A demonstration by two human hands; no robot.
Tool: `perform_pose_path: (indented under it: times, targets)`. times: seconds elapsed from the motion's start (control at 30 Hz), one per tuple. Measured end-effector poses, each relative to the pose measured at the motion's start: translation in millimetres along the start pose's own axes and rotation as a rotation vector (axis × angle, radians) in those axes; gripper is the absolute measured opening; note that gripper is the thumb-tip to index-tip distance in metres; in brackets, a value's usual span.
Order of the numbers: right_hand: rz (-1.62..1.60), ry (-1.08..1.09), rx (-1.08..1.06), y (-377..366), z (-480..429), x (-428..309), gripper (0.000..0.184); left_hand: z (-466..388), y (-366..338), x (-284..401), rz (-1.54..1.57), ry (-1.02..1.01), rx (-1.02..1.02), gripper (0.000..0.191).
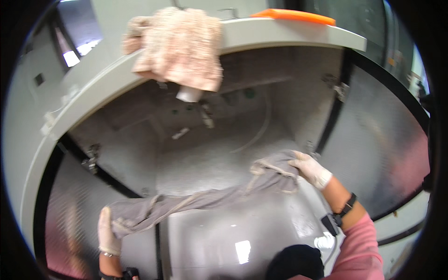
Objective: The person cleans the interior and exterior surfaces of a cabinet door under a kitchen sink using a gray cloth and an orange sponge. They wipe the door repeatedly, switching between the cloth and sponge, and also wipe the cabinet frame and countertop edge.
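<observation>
A long grey cloth [196, 203] with pale edging hangs stretched between my two gloved hands, twisted along its middle. My left hand [109, 231], in a white glove, grips its left end at the lower left. At the other end, my right hand [311, 169] pinches a bunched part of the cloth between thumb and fingers. Beneath and behind the cloth is the open cabinet's floor [224, 168]. A pinkish-beige towel [182, 49] hangs over the front edge of the countertop [287, 35] above.
Two glossy cabinet doors stand open, the left door [77, 217] and the right door [374, 140], on metal hinges. An orange object [294, 16] lies on the countertop. Inside the cabinet are a pale hose [264, 122] and a small white item [180, 133]. The tile floor [210, 241] shines below.
</observation>
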State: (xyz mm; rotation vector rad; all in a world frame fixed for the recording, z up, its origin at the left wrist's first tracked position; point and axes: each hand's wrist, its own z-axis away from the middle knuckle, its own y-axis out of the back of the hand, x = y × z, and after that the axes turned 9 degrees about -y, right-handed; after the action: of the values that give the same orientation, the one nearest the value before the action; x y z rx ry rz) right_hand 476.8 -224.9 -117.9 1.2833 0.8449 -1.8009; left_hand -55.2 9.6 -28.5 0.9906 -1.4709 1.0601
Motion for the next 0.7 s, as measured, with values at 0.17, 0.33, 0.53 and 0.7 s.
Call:
perform_pose_path:
  times: [0.17,0.33,0.53,0.7]
  targets:
    - [-0.511,0.171,-0.208,2,39,-26,0.04,-18,-25,-27,0.135,-0.106,-0.018,0.028]
    - [-0.44,-0.225,0.183,30,24,38,0.028,-34,-38,-52,-0.095,0.054,-0.148,0.029]
    - [-0.867,-0.125,0.007,58,76,18,0.049,-20,-149,-36,-0.383,0.028,-0.565,0.02]
    - [-0.645,0.098,-0.2,14,125,-89,0.068,-2,-240,-56,0.238,0.293,-0.824,0.041]
